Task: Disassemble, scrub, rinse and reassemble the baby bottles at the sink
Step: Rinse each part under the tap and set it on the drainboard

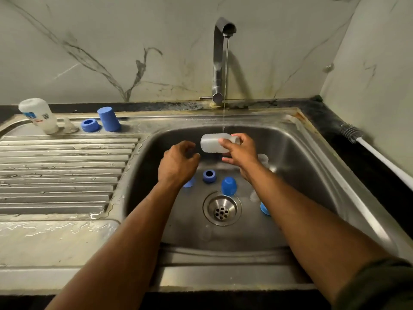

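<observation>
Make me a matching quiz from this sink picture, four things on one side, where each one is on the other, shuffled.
Things:
1. translucent plastic bottle body
2. long white-handled bottle brush
3. upside-down blue plastic cap
4. blue foam cylinder

Places:
A. sink basin floor, beside the drain
B. in the right hand, under the tap stream
C. back edge of the drainboard
D. dark counter right of the sink

Pairs: 1-B, 2-D, 3-A, 4-C

Printing shows only on the bottle (38, 115) standing upside down at the upper left of the frame, on the sink's draining board (62, 171). It carries a blue patch, a small dark square mark and a red line, all too blurred to read.
</observation>
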